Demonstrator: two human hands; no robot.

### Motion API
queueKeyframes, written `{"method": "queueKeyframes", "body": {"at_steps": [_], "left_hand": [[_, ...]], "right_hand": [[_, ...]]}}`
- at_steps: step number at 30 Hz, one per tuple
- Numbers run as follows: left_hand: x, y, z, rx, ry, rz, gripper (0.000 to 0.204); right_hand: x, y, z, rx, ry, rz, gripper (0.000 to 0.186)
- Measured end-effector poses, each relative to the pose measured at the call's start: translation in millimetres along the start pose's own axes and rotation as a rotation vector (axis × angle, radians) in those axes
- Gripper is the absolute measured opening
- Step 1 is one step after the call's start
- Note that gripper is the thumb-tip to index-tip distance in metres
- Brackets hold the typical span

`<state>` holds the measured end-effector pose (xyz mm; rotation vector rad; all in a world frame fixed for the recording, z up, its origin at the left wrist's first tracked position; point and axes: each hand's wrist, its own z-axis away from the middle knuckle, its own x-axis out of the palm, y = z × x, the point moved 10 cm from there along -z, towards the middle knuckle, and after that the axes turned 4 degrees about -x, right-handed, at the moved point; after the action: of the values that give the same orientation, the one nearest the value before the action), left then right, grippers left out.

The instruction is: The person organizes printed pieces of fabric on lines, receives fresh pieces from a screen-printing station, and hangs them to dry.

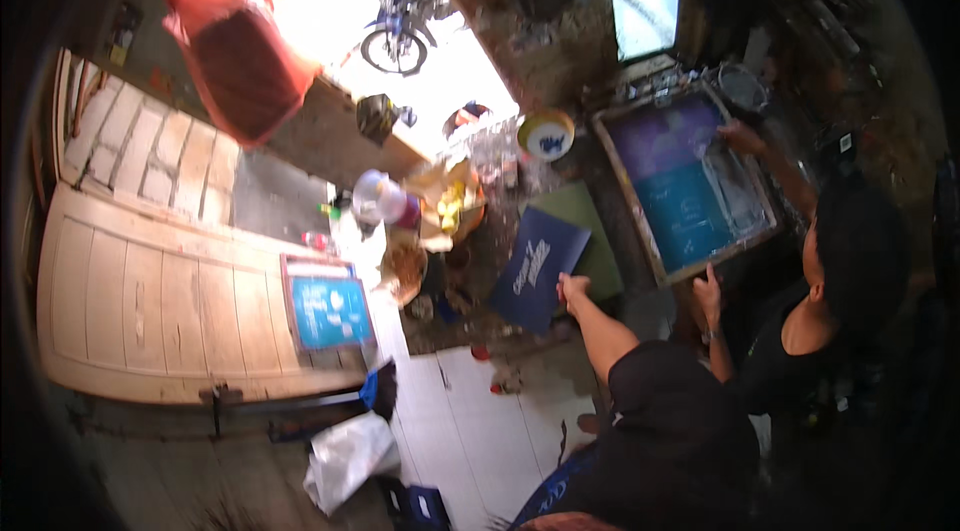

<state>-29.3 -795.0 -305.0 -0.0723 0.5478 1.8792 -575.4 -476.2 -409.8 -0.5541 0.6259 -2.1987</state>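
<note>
My right hand (572,290), at the end of an arm in a black short sleeve, grips the near right edge of a dark blue printed sheet (535,276). White lettering runs across the sheet. Partly beneath it lies an olive-green flat board (600,256). My left hand is out of view. To the right, a person in a black top (790,371) has both hands on a wood-framed printing screen (665,276). One of their hands (740,138) is at its far right side, the other (708,293) at its near edge. The screen's mesh shows purple and teal areas.
A bowl with blue contents (548,137) stands beyond the sheet. Left of it are a clear plastic container (378,197) and a yellow-filled bag (452,206). A second teal screen (330,311) rests on the wooden slatted bench (170,301). A white plastic bag (350,461) lies on the tiled floor.
</note>
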Motion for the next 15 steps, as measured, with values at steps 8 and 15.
{"method": "queueKeyframes", "body": {"at_steps": [8,15], "left_hand": [[18,181,-54,0.27,-0.17,-0.154,0.029],[77,361,-44,0.637,-0.416,-0.045,0.029]], "right_hand": [[65,-88,48,-0.586,-0.107,0.601,0.03],[111,-163,298,-0.932,-0.579,1.006,0.034]]}}
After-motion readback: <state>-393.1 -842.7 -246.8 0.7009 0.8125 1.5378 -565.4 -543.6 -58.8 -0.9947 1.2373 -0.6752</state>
